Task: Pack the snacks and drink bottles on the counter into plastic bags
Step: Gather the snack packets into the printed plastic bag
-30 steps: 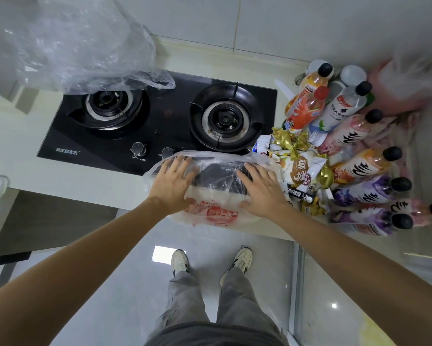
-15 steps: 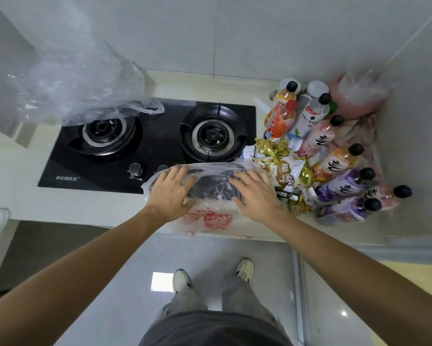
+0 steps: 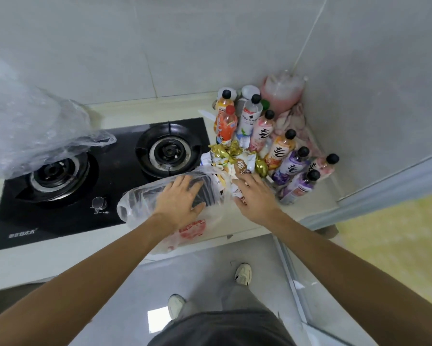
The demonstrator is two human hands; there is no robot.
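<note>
The left hand point(image 3: 182, 199) lies flat, fingers spread and straight, on a clear plastic bag point(image 3: 145, 208) that sits at the front edge of the tabletop point(image 3: 60, 248), partly over the front right corner of the black gas stove point(image 3: 90, 176). A dark packet shows through the bag under the palm, and red print marks the part of the bag that hangs over the edge. The right hand point(image 3: 256, 196) rests, fingers straight and a little apart, on the heap of snack packets point(image 3: 235, 161) just beside the bag's open end. Behind the snacks, drink bottles point(image 3: 282, 151) stand crowded in the back right corner of the tabletop against the wall, with a pink bag point(image 3: 282, 92) at the very corner. Another crumpled clear plastic bag point(image 3: 32, 131) covers the left burner.
</note>
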